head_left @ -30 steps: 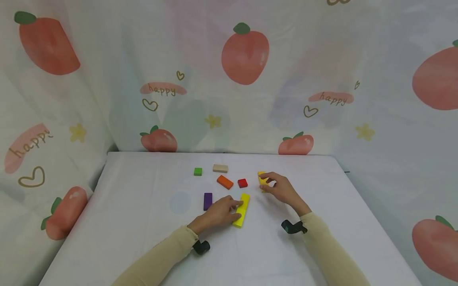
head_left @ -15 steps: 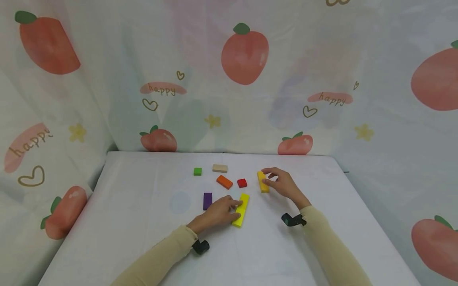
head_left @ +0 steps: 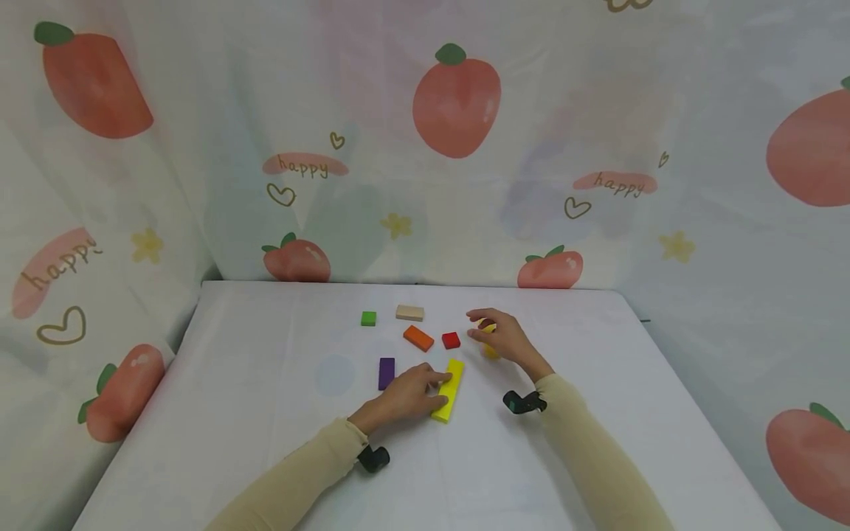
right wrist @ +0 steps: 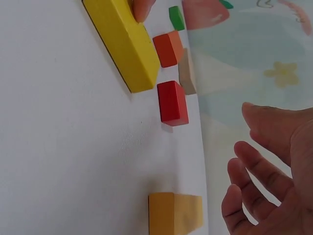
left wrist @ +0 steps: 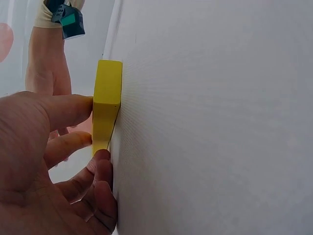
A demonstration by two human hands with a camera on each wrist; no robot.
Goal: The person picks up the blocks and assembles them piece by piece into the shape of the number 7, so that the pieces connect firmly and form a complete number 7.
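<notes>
Left hand: we see the left hand (head_left: 405, 394) with thumb and index finger spread a little, their tips touching the bright yellow rectangular bar; the fingers are not wrapped round it, and the others bend loosely close to the counter (head_left: 598, 332).
Yellow bar: we find this bright yellow rectangular bar (head_left: 450, 391) lying flat near the middle of the counter, slanting with its far end to the right.
Right hand: we see the right hand (head_left: 505, 339) hanging above the counter at the far right, a wide gap between its thumb and fingers and nothing in its grasp.
Golden block: just below that hand, we make out a golden-yellow rectangular block (right wrist: 171, 214), which the hand partly hides in the head view.
Red block: we see a small red block (head_left: 451, 340) between the golden one and an orange rectangular block (head_left: 418, 338), apart from both.
Far blocks: beyond the orange piece, we see a beige, wood-coloured rectangular block (head_left: 409, 313), with a small green square block (head_left: 368, 318) to its left.
Purple block: we notice a dark purple rectangular block (head_left: 387, 374) just beside the left hand, on its far side.
Backdrop: behind the counter, we see a pale fabric backdrop (head_left: 372, 88) printed with red fruit, hearts and "happy".
</notes>
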